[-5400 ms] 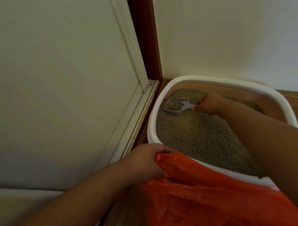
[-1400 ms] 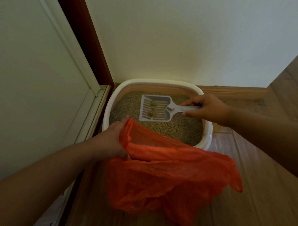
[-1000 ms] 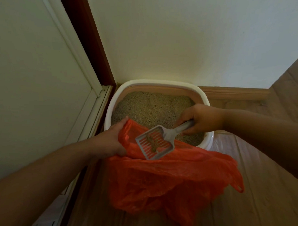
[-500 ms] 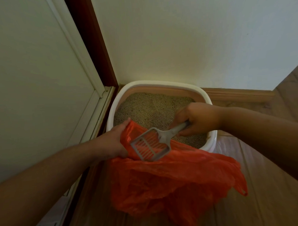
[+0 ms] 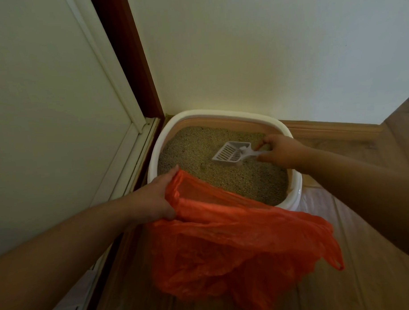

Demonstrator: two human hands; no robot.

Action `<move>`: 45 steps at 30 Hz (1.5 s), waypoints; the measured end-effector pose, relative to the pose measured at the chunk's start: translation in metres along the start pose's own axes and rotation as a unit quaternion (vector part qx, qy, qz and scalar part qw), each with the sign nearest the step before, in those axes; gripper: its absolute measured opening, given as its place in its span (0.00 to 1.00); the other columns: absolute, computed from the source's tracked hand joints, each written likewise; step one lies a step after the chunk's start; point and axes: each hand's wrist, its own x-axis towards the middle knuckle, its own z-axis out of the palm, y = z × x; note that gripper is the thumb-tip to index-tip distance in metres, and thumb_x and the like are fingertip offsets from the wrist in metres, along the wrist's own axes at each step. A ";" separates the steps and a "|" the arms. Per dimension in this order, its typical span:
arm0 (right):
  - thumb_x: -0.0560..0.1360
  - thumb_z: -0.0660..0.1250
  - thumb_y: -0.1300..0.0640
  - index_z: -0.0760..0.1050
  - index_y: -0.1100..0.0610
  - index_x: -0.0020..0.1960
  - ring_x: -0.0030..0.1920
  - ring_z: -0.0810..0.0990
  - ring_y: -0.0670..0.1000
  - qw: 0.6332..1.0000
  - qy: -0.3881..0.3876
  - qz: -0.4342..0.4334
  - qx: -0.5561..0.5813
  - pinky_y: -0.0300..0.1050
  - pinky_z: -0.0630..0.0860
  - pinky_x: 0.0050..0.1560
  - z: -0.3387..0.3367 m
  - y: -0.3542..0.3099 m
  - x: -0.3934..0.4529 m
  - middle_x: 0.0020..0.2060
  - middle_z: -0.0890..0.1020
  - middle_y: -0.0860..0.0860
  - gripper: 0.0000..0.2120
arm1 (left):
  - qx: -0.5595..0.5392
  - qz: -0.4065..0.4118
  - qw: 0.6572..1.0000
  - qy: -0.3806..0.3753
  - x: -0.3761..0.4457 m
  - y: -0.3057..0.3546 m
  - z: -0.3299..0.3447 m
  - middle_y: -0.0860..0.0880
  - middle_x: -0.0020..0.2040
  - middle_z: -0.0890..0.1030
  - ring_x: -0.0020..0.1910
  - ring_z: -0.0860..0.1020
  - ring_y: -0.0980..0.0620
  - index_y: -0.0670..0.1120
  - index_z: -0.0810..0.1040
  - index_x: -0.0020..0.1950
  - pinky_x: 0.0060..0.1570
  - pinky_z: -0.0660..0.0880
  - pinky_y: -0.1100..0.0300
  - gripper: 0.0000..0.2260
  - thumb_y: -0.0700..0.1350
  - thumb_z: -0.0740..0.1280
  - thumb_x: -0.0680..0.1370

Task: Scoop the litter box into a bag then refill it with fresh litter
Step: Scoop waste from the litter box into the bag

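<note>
A white litter box point(image 5: 223, 113) filled with tan litter point(image 5: 194, 150) sits on the floor in the room corner. My right hand point(image 5: 280, 152) grips the handle of a white slotted scoop point(image 5: 231, 154), whose empty head lies on the litter near the box's far right side. An orange plastic bag point(image 5: 236, 241) hangs in front of the box, covering its near rim. My left hand point(image 5: 156, 198) grips the bag's upper left edge and holds its mouth up.
A white door point(image 5: 46, 114) with a dark red-brown frame point(image 5: 130, 57) stands close on the left. A pale wall point(image 5: 264, 48) with a wooden skirting board point(image 5: 332, 129) runs behind the box. Wooden floor point(image 5: 377, 276) extends to the right.
The scoop has left the bag's mouth and gone back onto the litter with its head empty. My left hand still holds the bag in the same place.
</note>
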 end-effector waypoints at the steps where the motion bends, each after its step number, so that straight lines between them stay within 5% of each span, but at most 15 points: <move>1: 0.75 0.74 0.55 0.80 0.48 0.58 0.39 0.82 0.50 1.000 0.002 -0.010 -0.013 0.44 0.79 0.36 0.008 -0.001 0.004 0.47 0.83 0.51 0.12 | -0.001 -0.002 1.000 -0.001 0.000 -0.001 0.000 0.49 0.79 0.59 0.57 0.78 0.48 0.68 0.45 0.81 0.44 0.84 0.54 0.55 0.32 0.75 0.71; 5: 0.79 0.69 0.54 0.83 0.52 0.59 0.32 0.79 0.45 0.996 -0.009 -0.026 -0.088 0.36 0.70 0.28 0.041 -0.004 0.015 0.39 0.83 0.47 0.10 | -0.006 0.000 1.000 -0.007 0.002 -0.002 0.001 0.49 0.79 0.59 0.60 0.77 0.46 0.68 0.45 0.81 0.43 0.84 0.54 0.56 0.32 0.75 0.70; 9: 0.78 0.69 0.55 0.84 0.57 0.55 0.30 0.80 0.46 0.988 -0.034 0.007 -0.148 0.37 0.72 0.27 0.044 -0.007 0.020 0.37 0.84 0.51 0.09 | -0.009 0.002 1.000 -0.012 0.003 -0.003 0.001 0.49 0.79 0.59 0.60 0.77 0.47 0.67 0.44 0.81 0.41 0.82 0.57 0.56 0.32 0.75 0.70; 13: 0.75 0.71 0.54 0.85 0.58 0.52 0.41 0.85 0.51 0.971 -0.086 0.026 -0.223 0.46 0.84 0.44 0.024 -0.001 0.020 0.42 0.87 0.52 0.10 | -0.017 -0.001 1.000 -0.017 0.004 -0.005 0.001 0.49 0.79 0.60 0.61 0.77 0.45 0.67 0.44 0.81 0.39 0.81 0.58 0.56 0.31 0.75 0.70; 17: 0.75 0.71 0.52 0.85 0.55 0.56 0.47 0.85 0.50 0.956 -0.123 0.019 -0.265 0.47 0.82 0.53 0.009 0.005 0.012 0.46 0.87 0.51 0.12 | -0.008 0.001 1.000 -0.019 0.005 -0.006 0.001 0.49 0.79 0.59 0.61 0.76 0.46 0.67 0.44 0.81 0.40 0.81 0.59 0.56 0.32 0.75 0.70; 22: 0.78 0.71 0.51 0.82 0.50 0.62 0.34 0.77 0.44 0.979 -0.066 -0.045 -0.189 0.36 0.71 0.34 0.000 -0.004 0.003 0.35 0.81 0.44 0.13 | -0.001 0.004 1.000 -0.017 0.009 -0.005 -0.001 0.49 0.78 0.61 0.59 0.78 0.46 0.68 0.46 0.81 0.41 0.82 0.58 0.55 0.33 0.75 0.70; 28: 0.78 0.70 0.51 0.83 0.52 0.60 0.31 0.77 0.45 0.983 -0.050 -0.056 -0.166 0.37 0.71 0.31 0.025 -0.011 0.017 0.36 0.83 0.47 0.12 | -0.005 0.015 1.000 -0.003 0.012 -0.005 0.000 0.48 0.74 0.66 0.49 0.82 0.50 0.68 0.52 0.81 0.36 0.80 0.62 0.51 0.32 0.74 0.71; 37: 0.79 0.68 0.53 0.85 0.54 0.55 0.30 0.76 0.48 0.990 -0.044 -0.045 -0.129 0.41 0.70 0.30 0.065 -0.029 0.042 0.36 0.84 0.51 0.10 | -0.015 0.017 1.000 -0.002 0.013 -0.009 -0.004 0.50 0.73 0.68 0.52 0.81 0.52 0.68 0.52 0.81 0.38 0.81 0.62 0.51 0.33 0.74 0.71; 45: 0.81 0.65 0.56 0.81 0.54 0.63 0.29 0.75 0.46 0.999 -0.008 -0.018 0.032 0.37 0.67 0.26 0.128 -0.045 0.056 0.36 0.80 0.50 0.13 | -0.006 0.005 1.000 -0.003 0.011 -0.016 -0.005 0.51 0.75 0.65 0.60 0.78 0.48 0.69 0.50 0.80 0.44 0.81 0.59 0.51 0.34 0.74 0.71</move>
